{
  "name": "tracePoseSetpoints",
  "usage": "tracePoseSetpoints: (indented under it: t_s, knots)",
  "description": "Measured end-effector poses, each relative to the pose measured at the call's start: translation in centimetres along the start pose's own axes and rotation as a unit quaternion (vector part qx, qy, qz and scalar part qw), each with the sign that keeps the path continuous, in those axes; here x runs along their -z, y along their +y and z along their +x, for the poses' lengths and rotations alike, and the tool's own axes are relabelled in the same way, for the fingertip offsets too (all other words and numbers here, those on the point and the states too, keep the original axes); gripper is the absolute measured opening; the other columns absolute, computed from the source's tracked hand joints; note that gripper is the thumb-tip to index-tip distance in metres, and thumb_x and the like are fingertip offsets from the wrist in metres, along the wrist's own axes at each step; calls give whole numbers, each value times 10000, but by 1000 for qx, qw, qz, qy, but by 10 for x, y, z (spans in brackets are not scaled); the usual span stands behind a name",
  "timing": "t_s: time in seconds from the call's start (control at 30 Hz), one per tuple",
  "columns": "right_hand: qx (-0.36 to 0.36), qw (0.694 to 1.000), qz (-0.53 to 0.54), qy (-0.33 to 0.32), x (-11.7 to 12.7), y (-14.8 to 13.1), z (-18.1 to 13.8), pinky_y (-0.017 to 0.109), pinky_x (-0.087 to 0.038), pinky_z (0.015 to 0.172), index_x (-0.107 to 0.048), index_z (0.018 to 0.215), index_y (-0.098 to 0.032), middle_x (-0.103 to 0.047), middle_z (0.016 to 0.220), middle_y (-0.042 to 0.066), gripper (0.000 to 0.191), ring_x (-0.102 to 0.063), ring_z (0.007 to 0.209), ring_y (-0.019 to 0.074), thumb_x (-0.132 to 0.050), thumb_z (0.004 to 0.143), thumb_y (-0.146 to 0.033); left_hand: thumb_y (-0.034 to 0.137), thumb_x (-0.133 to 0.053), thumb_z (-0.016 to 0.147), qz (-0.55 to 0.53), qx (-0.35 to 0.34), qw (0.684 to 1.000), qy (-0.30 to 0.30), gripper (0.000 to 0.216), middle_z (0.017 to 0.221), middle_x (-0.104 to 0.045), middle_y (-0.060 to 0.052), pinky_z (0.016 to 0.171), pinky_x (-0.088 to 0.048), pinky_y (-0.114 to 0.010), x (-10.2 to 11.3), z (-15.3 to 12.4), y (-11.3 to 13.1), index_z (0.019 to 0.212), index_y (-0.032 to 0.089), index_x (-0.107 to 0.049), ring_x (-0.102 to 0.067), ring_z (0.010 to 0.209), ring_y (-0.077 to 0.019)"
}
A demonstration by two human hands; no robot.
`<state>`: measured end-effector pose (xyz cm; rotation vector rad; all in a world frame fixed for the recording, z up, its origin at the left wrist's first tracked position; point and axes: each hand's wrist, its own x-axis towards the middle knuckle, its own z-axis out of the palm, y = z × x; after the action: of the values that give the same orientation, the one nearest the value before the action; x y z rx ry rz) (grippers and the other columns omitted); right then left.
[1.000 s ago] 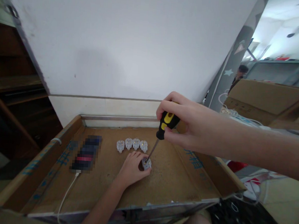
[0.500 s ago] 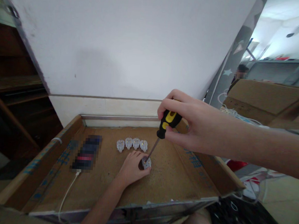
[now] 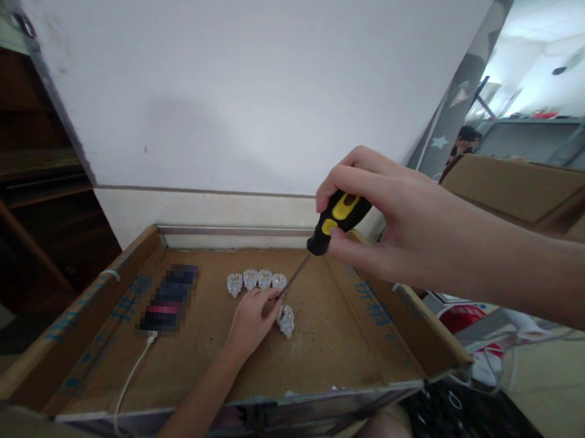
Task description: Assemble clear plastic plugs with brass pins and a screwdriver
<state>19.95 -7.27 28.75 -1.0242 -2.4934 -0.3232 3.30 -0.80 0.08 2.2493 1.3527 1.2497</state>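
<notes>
My right hand (image 3: 373, 211) grips the black and yellow handle of a screwdriver (image 3: 341, 217), its shaft slanting down to the left. The screwdriver's tip ends at the fingertips of my left hand (image 3: 254, 318). Thumb and fingers there are pinched together; whatever is between them is too small to make out. Just right of the left thumb lies a clear plastic plug piece (image 3: 286, 322) with metal parts inside, apart from the screwdriver tip. Behind the left hand, several similar clear pieces (image 3: 251, 279) stand in a row on the cardboard.
A shallow cardboard tray (image 3: 333, 355) with raised sides forms the work surface. On its left lies a blurred phone (image 3: 169, 298) with a white cable (image 3: 134, 375). A white wall (image 3: 261, 97) rises behind. At right are a cardboard box (image 3: 515, 188), black plastic bag (image 3: 463, 424) and a distant person (image 3: 465, 141).
The screwdriver tip has come up out of the plug piece and moved left to my left fingertips. My left hand has let go of that piece, and my right hand has risen slightly.
</notes>
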Motion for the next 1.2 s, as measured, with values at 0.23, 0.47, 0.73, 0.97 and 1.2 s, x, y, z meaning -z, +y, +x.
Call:
tracePoseSetpoints:
  t_s: [0.23,0.47,0.73,0.97,1.2]
  knots:
    - [7,993,-109,38,0,10,-11,340,-470,639,-536,932,-181,-477,962,77,172,-514,717,171,-531,762,-209,213,-542,836,30,38,998,26,224,869,-696,-5,808,-467,-329,3,1,-2,1052,234,-599,-632,840,-175]
    - [104,954,-223,172,-74,45,-82,296,-517,623,-526,968,-153,-529,951,109,129,-563,794,193,-476,853,-182,242,-547,835,60,90,994,19,234,733,-649,23,704,-443,-267,3,1,-3,1062,228,-600,-600,688,-143]
    - [-139,933,-147,297,-199,28,-185,304,-532,672,-522,909,-158,-515,932,97,113,-561,816,178,-580,819,-193,211,-512,833,71,122,990,6,262,704,-627,30,700,-421,-266,4,2,-1,1083,231,-588,-585,684,-147]
    - [-343,883,-51,317,-238,27,-199,385,-477,708,-506,923,-182,-517,888,79,200,-536,823,222,-536,824,-354,226,-528,816,93,144,985,2,236,660,-628,37,657,-411,-259,8,3,2,1037,239,-608,-590,656,-147]
    - [-346,918,78,177,-239,0,-145,433,-387,889,-476,1112,-177,-553,1080,112,293,-499,1041,259,-480,839,-282,253,-508,817,60,80,994,41,252,862,-672,-17,797,-451,-334,17,1,-7,1052,218,-591,-612,815,-187]
